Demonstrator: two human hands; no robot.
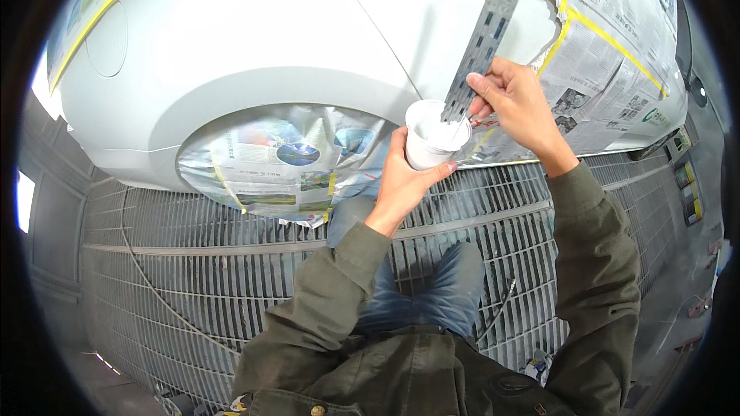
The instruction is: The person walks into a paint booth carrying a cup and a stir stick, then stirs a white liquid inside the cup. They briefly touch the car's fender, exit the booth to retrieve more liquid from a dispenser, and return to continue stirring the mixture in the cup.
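My left hand [401, 183] is wrapped round a small white cup [420, 139], holding it upright in front of the car's side. Between the thumb and fingers of my right hand [518, 102] is a slotted metal mixing ruler [486, 38] with dark markings. It slants up and to the right, its lower end at the mouth of the cup. A thin streak hangs below that end inside the cup; whether it is liquid or part of a tool I cannot tell. The cup's contents are mostly hidden.
A white car body panel [270, 23] stands close ahead. Printed masking paper [293, 158] covers its wheel arch, and more newspaper [609, 54] with yellow tape covers the right side. Below lies a slatted metal grating [200, 262], with a hose [158, 293] across it at left.
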